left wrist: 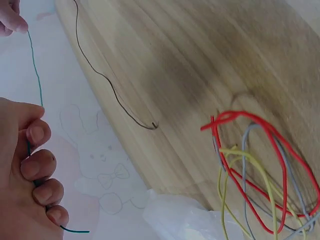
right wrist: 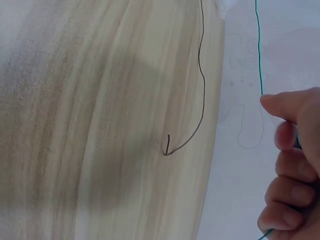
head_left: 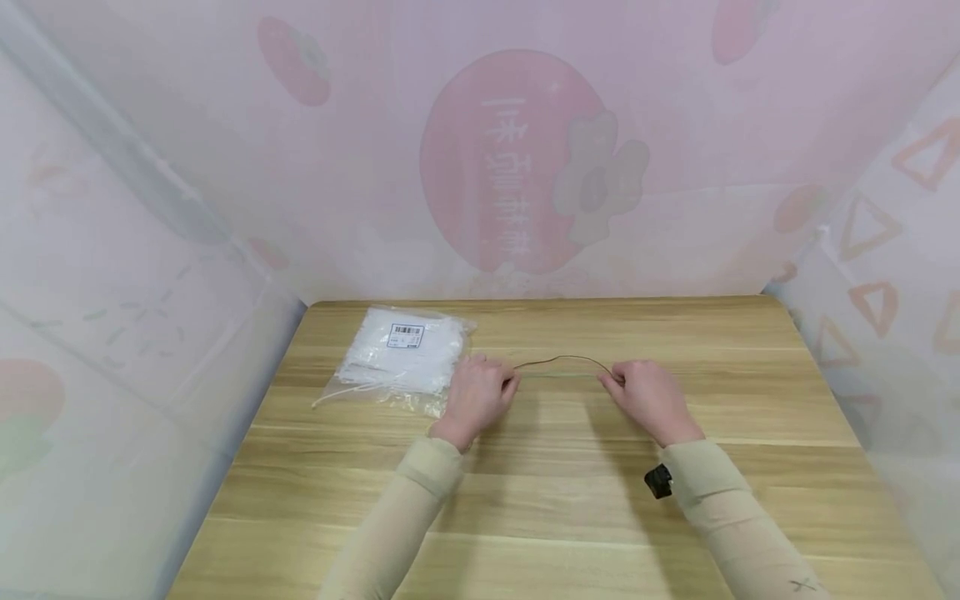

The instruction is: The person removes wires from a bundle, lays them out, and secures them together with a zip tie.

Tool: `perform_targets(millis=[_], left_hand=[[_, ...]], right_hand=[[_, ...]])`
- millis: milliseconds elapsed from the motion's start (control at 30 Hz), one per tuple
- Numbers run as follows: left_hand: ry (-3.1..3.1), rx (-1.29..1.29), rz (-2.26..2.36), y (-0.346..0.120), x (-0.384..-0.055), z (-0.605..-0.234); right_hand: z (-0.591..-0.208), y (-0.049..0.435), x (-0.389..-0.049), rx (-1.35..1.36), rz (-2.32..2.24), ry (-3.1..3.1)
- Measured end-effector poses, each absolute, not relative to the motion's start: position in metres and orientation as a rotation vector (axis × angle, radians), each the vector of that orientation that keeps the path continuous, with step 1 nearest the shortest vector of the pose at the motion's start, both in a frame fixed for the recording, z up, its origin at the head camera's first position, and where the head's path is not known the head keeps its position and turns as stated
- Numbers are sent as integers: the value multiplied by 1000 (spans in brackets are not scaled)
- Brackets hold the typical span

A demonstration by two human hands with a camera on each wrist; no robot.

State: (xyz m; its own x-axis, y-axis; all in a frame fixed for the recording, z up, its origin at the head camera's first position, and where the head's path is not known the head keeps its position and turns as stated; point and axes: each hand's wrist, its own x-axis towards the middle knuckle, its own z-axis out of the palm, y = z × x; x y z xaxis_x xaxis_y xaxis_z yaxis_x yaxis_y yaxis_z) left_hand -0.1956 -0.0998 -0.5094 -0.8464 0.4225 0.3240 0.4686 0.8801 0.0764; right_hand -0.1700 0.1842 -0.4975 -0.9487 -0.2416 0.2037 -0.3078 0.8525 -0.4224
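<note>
A thin green wire (left wrist: 37,70) stretches nearly straight between my two hands. My left hand (head_left: 480,392) pinches it by thumb and forefinger with the other fingers curled round it; a short green end sticks out below them in the left wrist view. Opposite, my right hand (head_left: 652,400) grips the wire likewise, its fingers (right wrist: 290,192) curled, another bit of green showing at their lower edge. A dark brown wire (head_left: 562,357) lies on the table just beyond the green one, wavy, with a small hooked end in each wrist view.
A clear plastic bag (head_left: 442,337) of thin white strips with a barcode label lies beside my left hand. Loops of red wire (left wrist: 280,160), yellow wire (left wrist: 267,182) and grey wire (left wrist: 244,150) show in the left wrist view. Patterned walls surround the wooden table (head_left: 555,517).
</note>
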Motion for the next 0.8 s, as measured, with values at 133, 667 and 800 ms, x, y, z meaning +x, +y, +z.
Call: perform_targets(millis=[133, 667, 800], left_hand=[[-2776, -532, -283, -102, -195, -508], [-2760, -294, -462, -115, -197, -508], [-2817, -379, -526, -114, -196, -509]], right_hand=[[-499, 186, -169, 392, 653, -2885], [-498, 195, -171, 422, 841, -2974], [-501, 197, -172, 328, 797, -2939]])
